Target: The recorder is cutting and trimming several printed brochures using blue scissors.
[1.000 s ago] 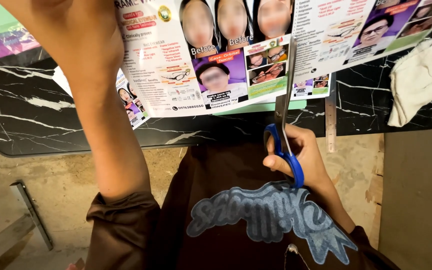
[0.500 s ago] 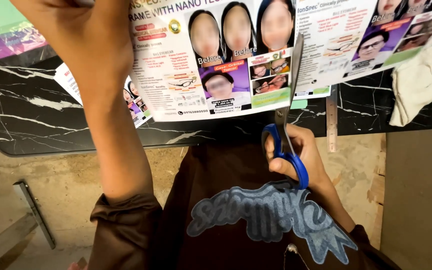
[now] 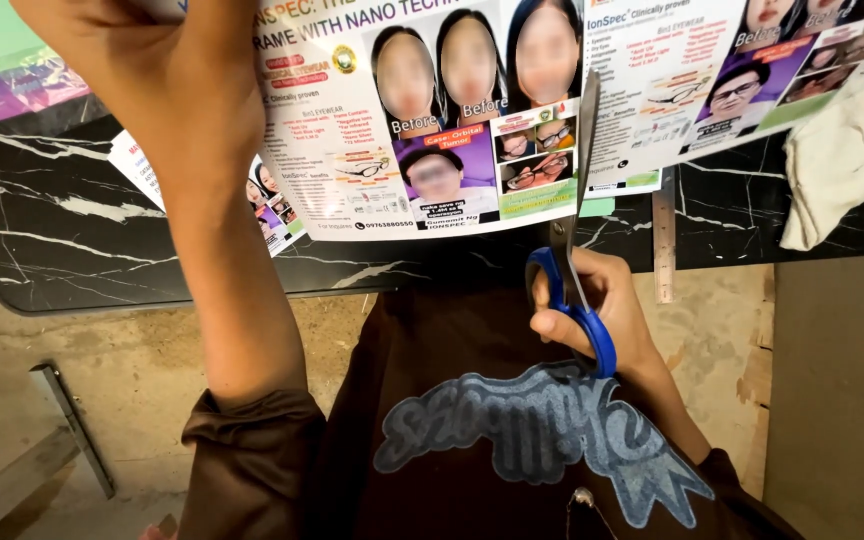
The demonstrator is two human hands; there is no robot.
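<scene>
Left hand (image 3: 167, 75), up at eleven o'clock, is pinching the top of a printed eyewear flyer sheet (image 3: 402, 130); its fingers are closed on the paper, though the fingertips are running off the upper edge, so the exact grip cannot be told. Compared with a second ago, that sheet is filling more of the view and sitting lower, so the person is drawing it toward the body as the work goes on. Behind it at nine o'clock, the black marble-patterned tabletop (image 3: 42, 230) is carrying a second, smaller flyer piece (image 3: 262, 205) peeking out from under the forearm.

Moving to centre, the right hand (image 3: 602, 310) is gripping the blue-handled scissors (image 3: 572, 250), fingers curled through the loops and the handles nearly together. The blades are pointing to twelve o'clock and standing deeper in the paper than they were half a second ago, right along the seam between two printed panels; the cut looks to be advancing steadily, with a good stretch of sheet above the tip not yet parted.

Further right, at two o'clock, a metal ruler (image 3: 663, 240) is lying over the table edge, and a crumpled white cloth (image 3: 842, 160) is resting near it.
</scene>
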